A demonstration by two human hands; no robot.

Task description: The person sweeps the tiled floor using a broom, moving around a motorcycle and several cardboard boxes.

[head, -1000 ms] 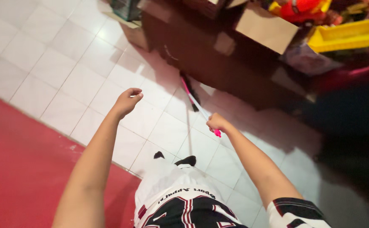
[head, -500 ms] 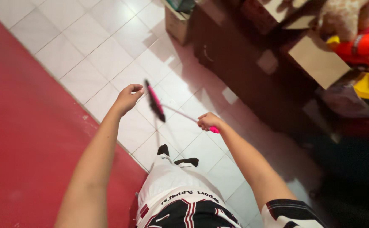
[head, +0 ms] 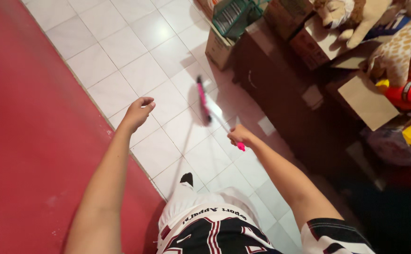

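Right hand (head: 240,136) is closed around the pink end grip of a broom (head: 204,106), w/ the thin pale shaft running up-left to a pink-and-dark brush head that sits on the white tile floor (head: 121,61), near a cardboard box (head: 219,47) and a dark cabinet (head: 280,89). The head is blurred, so bristle detail can't be told. Judging by the slim shaft and one-hand hold, the broom looks light and fairly stiff, bristles prob. soft; plastic grip may be a bit slick. Best hold is the end grip, as now, or mid-shaft w/ a second hand for more control.

Right arm is extended forward, wrist angled down. Left hand (head: 138,113) is loosely curled, holding nothing, arm stretched out over the tile beside the red floor strip (head: 27,141), well apart from the broom. Stuffed toys (head: 393,51) sit on boxes at upper right.
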